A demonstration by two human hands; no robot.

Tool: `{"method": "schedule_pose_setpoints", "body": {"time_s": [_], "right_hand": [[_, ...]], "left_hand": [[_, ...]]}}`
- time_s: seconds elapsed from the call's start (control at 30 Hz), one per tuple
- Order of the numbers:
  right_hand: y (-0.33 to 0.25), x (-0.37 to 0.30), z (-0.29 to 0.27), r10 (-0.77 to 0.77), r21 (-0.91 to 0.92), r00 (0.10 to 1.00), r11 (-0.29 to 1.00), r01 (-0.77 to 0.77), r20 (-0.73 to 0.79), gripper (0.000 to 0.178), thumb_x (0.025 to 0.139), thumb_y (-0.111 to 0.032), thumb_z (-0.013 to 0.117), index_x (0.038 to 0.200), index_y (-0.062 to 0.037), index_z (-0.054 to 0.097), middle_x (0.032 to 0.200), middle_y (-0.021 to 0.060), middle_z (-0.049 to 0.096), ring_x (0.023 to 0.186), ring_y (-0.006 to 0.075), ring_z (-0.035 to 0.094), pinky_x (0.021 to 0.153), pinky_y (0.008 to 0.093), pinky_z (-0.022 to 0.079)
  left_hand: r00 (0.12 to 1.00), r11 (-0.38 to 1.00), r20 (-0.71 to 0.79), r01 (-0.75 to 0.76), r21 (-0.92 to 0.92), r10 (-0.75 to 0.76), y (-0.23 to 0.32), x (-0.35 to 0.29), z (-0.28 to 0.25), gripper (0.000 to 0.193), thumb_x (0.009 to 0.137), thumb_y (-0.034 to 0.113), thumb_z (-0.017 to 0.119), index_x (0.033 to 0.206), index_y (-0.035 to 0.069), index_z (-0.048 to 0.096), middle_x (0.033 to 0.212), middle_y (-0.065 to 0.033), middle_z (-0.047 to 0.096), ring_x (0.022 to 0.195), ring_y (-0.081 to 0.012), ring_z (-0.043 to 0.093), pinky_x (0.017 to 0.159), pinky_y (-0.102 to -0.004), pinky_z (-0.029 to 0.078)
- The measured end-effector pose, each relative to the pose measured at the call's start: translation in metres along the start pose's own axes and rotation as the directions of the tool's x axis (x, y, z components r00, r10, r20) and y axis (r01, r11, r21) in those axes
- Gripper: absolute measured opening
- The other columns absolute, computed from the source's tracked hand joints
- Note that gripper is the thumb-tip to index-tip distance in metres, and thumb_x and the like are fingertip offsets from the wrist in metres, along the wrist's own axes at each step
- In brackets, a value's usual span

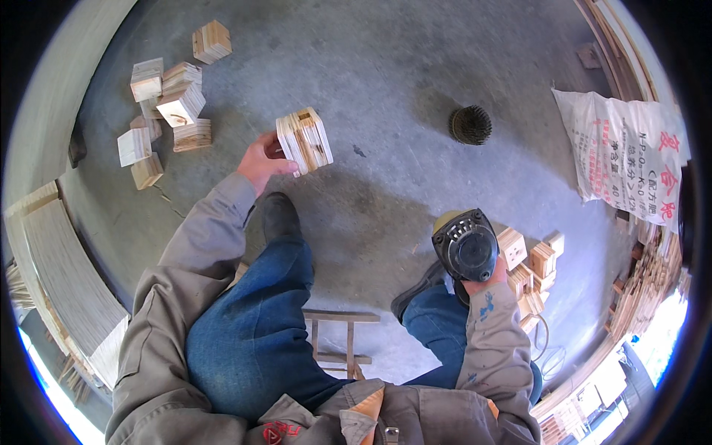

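My left hand (259, 159) holds a layered plywood block (304, 139) out in front of me, above the concrete floor. My right hand (486, 278) grips a black power nail gun (466, 248), held over my right knee. Just right of the tool lies a heap of small wooden blocks (532, 268). A second pile of similar wooden blocks (167, 104) lies on the floor at the upper left, beyond my left hand. I am seated, with both legs in blue jeans and a dark shoe (280, 215) below the held block.
A dark coil of nails (470, 124) sits on the floor at the upper right. A white printed sack (630, 152) lies at the right. Stacked plywood sheets (63, 274) stand at the left, timber strips (653, 282) at the right. A wooden stool frame (341, 337) shows between my legs.
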State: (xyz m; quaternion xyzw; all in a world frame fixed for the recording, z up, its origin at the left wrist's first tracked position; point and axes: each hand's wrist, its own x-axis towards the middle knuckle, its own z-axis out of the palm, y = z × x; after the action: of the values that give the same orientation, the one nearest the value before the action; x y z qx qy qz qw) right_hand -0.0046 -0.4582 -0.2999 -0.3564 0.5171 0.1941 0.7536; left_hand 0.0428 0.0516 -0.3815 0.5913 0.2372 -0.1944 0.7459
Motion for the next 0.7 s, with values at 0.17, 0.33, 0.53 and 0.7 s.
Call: {"method": "schedule_pose_setpoints", "body": {"time_s": [0.17,0.33,0.53,0.7], "right_hand": [[0.000,-0.001,0.001,0.017,0.026,0.999,1.000,-0.015,-0.046,0.038,0.105,-0.026,0.039,0.127,-0.0055,0.063,0.128,0.0163,0.066,0.117,0.0325,0.065,0.100,0.0517,0.055],[0.001,0.001,0.001,0.008,0.032,0.998,0.999,-0.007,-0.056,0.038,0.105,-0.027,0.039,0.127,-0.0057,0.063,0.127,0.0164,0.066,0.115,0.0325,0.065,0.099,0.0521,0.055],[0.000,-0.003,0.007,0.024,0.052,0.993,0.998,-0.018,-0.114,0.038,0.106,-0.028,0.039,0.126,-0.0056,0.063,0.126,0.0165,0.066,0.114,0.0323,0.066,0.099,0.0527,0.055],[0.001,-0.016,0.015,0.013,0.116,0.997,0.993,-0.004,-0.078,0.041,0.105,-0.020,0.032,0.125,-0.0017,0.062,0.127,0.0195,0.066,0.115,0.0338,0.065,0.103,0.0523,0.052]], "left_hand": [[0.999,0.987,0.002,0.050,-0.153,-0.050,0.007,-0.003,0.005,0.070,0.077,0.002,0.072,0.143,-0.003,0.046,0.131,-0.0126,0.063,0.119,-0.0249,0.064,0.102,-0.0406,0.052],[0.995,0.981,0.050,0.095,-0.169,-0.088,0.002,-0.002,-0.001,0.070,0.079,0.006,0.072,0.144,-0.003,0.045,0.131,-0.0119,0.062,0.118,-0.0242,0.064,0.102,-0.0410,0.052],[0.990,0.978,0.050,0.141,-0.153,-0.135,0.000,-0.004,-0.004,0.070,0.080,0.008,0.073,0.144,-0.002,0.046,0.131,-0.0117,0.062,0.118,-0.0244,0.063,0.104,-0.0420,0.051],[0.996,0.988,-0.014,0.081,-0.130,-0.083,-0.010,-0.001,0.004,0.068,0.081,0.011,0.069,0.144,-0.001,0.046,0.135,-0.0142,0.059,0.122,-0.0270,0.060,0.107,-0.0446,0.048]]}}
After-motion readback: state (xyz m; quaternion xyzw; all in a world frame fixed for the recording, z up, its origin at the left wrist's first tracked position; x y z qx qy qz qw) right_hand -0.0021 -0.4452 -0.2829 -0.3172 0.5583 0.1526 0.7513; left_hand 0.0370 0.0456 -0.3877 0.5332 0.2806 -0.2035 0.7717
